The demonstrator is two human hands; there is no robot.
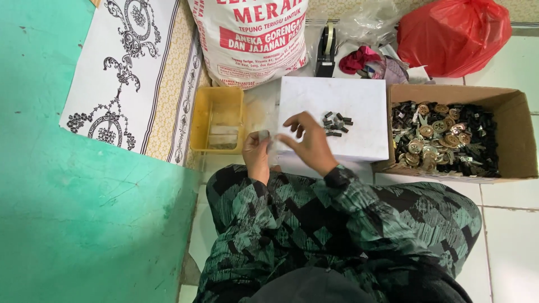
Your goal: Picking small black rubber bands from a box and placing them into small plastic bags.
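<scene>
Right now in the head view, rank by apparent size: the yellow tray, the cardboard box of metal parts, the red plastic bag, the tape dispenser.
1. Cardboard box
2. Red plastic bag, partly cropped and farther away, so unsure against the box
3. Yellow tray
4. Tape dispenser

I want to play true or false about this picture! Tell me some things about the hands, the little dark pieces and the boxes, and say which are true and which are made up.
1. The left hand pinches a small grey piece. True.
2. The little pile of dark pieces lies on a white slab. True.
3. The cardboard box is empty. False: it is full of dark and brassy metal parts.
4. The yellow tray sits on the person's right. False: it is on the left, beside the white slab.
5. The right hand rests inside the cardboard box. False: it hovers by the left hand, fingers spread.
</scene>
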